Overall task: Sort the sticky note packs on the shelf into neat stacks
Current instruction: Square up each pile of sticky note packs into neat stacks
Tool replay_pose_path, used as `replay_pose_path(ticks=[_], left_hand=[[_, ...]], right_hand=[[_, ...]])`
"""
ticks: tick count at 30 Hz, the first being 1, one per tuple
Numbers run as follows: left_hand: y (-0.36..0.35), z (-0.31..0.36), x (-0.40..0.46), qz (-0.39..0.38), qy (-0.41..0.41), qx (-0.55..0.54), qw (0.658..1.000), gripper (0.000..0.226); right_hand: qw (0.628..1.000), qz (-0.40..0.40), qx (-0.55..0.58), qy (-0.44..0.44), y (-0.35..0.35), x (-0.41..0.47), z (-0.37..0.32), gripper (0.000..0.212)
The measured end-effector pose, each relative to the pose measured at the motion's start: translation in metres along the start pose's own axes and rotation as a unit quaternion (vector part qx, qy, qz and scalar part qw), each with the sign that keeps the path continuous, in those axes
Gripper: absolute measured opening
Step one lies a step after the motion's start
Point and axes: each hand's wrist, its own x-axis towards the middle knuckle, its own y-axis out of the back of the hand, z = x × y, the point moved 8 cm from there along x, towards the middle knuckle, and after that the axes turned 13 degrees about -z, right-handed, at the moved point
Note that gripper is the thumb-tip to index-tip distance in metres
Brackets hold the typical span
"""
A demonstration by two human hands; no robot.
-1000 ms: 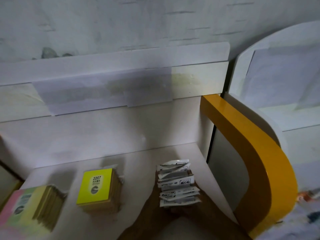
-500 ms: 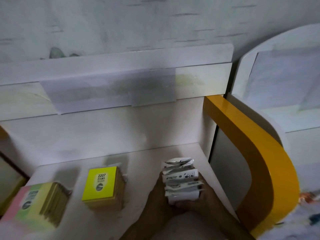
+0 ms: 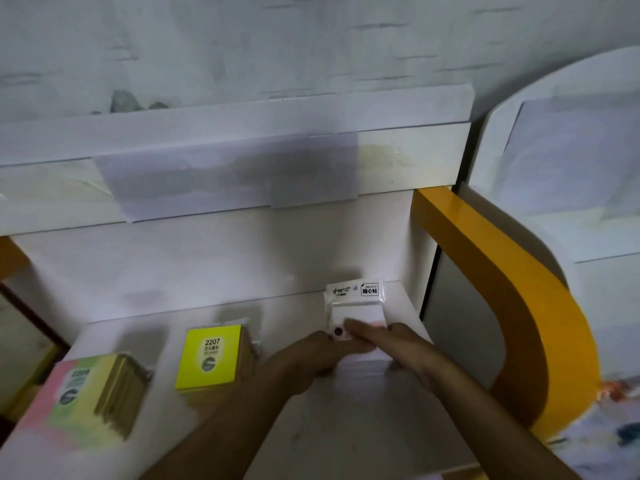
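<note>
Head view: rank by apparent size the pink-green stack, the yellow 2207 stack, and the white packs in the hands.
1. Pink-green stack, though it sits nearest the camera.
2. Yellow 2207 stack.
3. White packs, partly hidden by both hands; close to the yellow, unsure.

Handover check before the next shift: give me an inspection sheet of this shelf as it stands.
Surface: white shelf, dimly lit, backed by a white panel.
Job's things: white sticky note packs at the right, top pack label up; yellow stack marked 2207 in the middle; pink and green stack at the left, its packs fanned out rather than square.
Clutter: nothing seen.
Hands: left hand grips the near left edge of the white packs; right hand lies on them, fingers straight.
Cables: nothing seen.
Surroundings: paper sheets taped to the upper board; curved yellow divider to the right; pale wall behind.
</note>
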Motion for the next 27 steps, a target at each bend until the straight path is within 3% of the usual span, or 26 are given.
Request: replay_pose_path(ticks=[4, 9, 15, 20, 27], left_hand=[[0.008, -0.016, 0.013, 0.003, 0.037, -0.025, 0.999, 0.035], [0.026, -0.033, 0.03, 0.035, 0.053, -0.051, 0.997, 0.062], [0.025, -0.037, 0.036, 0.08, 0.027, -0.174, 0.981, 0.031], [0.015, -0.035, 0.044, 0.111, 0.012, -0.149, 0.982, 0.04], [0.021, -0.038, 0.048, 0.14, 0.04, -0.097, 0.984, 0.051]], right_hand=[[1.0, 0.012, -0.003, -0.015, 0.006, 0.006, 0.004, 0.058], [0.999, 0.038, 0.018, -0.027, 0.008, 0.002, 0.01, 0.052], [0.995, 0.029, 0.097, -0.003, 0.008, 0.002, 0.012, 0.047], [0.995, 0.019, 0.101, 0.008, 0.004, 0.003, 0.005, 0.031], [0.995, 0.072, 0.065, -0.005, 0.01, 0.008, 0.007, 0.046]])
